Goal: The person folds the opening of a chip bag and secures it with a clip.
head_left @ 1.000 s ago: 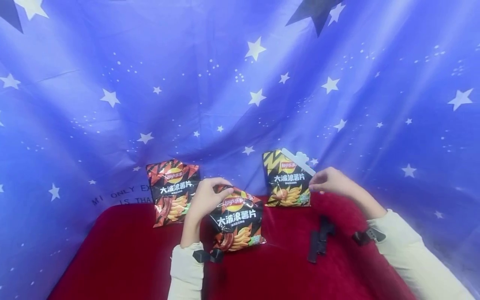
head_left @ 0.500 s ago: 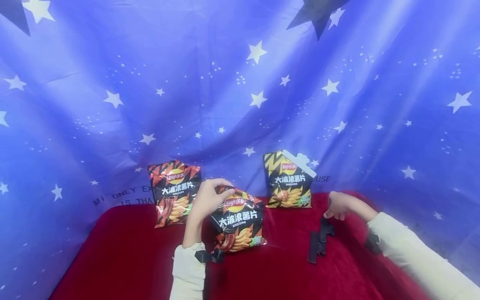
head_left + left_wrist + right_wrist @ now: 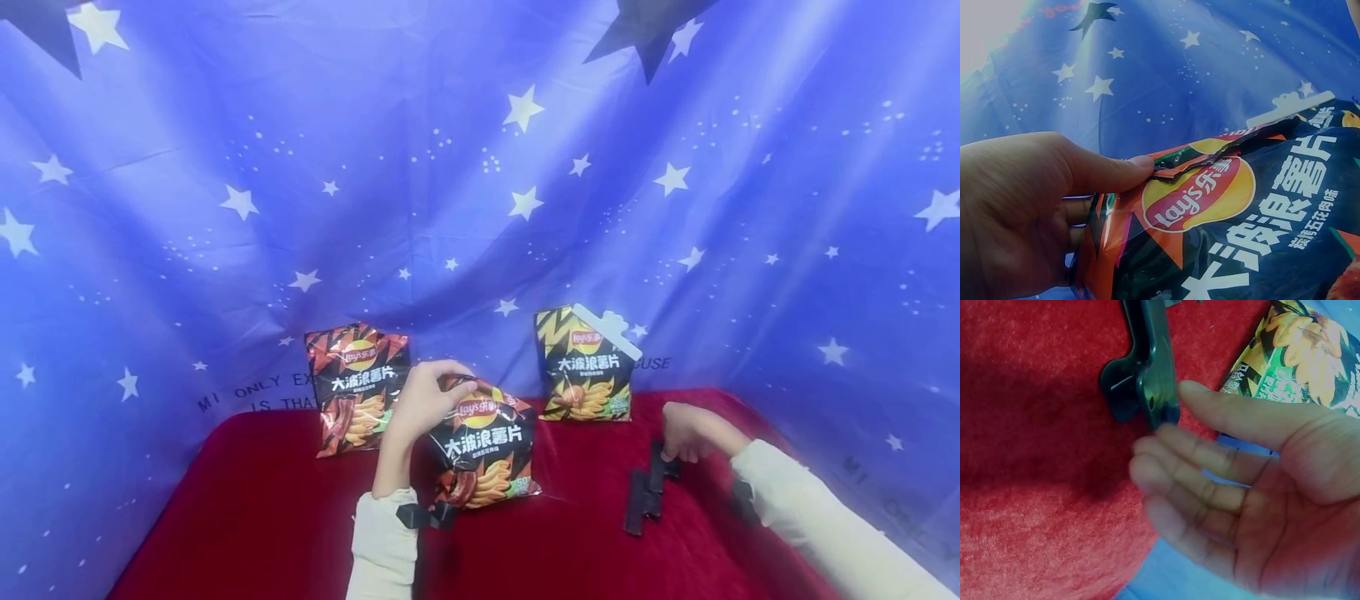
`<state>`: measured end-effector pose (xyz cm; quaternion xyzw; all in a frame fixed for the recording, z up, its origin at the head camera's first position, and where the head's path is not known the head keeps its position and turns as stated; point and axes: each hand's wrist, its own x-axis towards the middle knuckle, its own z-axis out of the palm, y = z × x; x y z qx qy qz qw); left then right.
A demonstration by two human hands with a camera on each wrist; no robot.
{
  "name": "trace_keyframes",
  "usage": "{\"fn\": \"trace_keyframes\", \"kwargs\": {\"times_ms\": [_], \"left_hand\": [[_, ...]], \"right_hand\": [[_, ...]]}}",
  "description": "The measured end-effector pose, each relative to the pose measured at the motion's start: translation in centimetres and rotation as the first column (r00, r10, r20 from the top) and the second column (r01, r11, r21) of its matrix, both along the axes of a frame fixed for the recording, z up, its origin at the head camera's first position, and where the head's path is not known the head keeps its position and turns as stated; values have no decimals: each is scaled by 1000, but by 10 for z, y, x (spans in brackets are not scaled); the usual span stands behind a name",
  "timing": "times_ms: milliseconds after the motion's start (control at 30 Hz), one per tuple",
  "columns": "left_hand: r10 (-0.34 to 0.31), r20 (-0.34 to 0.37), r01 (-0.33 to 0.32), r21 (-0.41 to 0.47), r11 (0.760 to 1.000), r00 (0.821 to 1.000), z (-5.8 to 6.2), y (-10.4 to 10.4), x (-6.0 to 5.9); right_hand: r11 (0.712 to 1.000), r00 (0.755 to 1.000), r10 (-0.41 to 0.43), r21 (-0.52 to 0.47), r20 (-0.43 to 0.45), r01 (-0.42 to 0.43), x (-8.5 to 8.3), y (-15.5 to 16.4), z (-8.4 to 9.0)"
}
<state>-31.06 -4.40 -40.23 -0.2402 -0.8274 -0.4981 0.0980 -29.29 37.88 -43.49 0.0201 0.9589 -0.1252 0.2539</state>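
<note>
My left hand (image 3: 422, 408) pinches the folded top corner of a red-and-black potato chip bag (image 3: 487, 450) between thumb and fingers. The left wrist view shows the thumb pressing on the fold of this chip bag (image 3: 1260, 206). Farther right, my right hand (image 3: 693, 432) reaches down to the red cloth and pinches the end of a dark bag clip (image 3: 657, 468). Close up in the right wrist view, thumb and index fingertip meet at the end of this bag clip (image 3: 1159, 375), the other fingers loosely bent. A second dark clip (image 3: 635, 504) lies right beside it.
Another red-and-black chip bag (image 3: 356, 392) stands behind my left hand. At the back right stands a yellow-and-black chip bag (image 3: 585, 375), a white clip (image 3: 609, 331) across its slanted top corner. Red cloth (image 3: 570, 542) covers the table; a blue starry curtain (image 3: 450, 167) hangs behind.
My right hand has moved from beside the yellow-and-black bag down to the dark bag clip and now pinches its end. The left hand keeps its hold on the front chip bag.
</note>
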Motion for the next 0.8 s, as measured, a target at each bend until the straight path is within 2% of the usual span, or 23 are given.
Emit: {"fn": "trace_keyframes", "kwargs": {"times_ms": [67,100,167,300,433,633,800], "left_hand": [[3,4,-3,-2,1000,1000,-1,0,-1],[4,6,-4,-3,1000,1000,-1,1,-1],[3,8,-3,-3,1000,1000,-1,1,-1],[-2,3,2,1,1000,1000,-1,2,-1],[3,-4,-3,-2,1000,1000,0,3,-1],[7,-7,-7,-6,1000,1000,1,2,-1],[9,-8,-9,-7,1000,1000,0,1,-2]], "right_hand": [[999,998,-45,-1,38,45,-1,0,-1],[998,998,-63,-15,21,63,0,0,-1],[997,996,-78,-2,43,78,0,-1,-1],[993,993,-116,-26,14,116,2,-1,-2],[986,991,-136,-96,-17,134,2,-2,-1],[974,990,-143,-180,-1,141,1,-6,-1],[982,988,-144,-128,-49,137,-2,-13,3]]}}
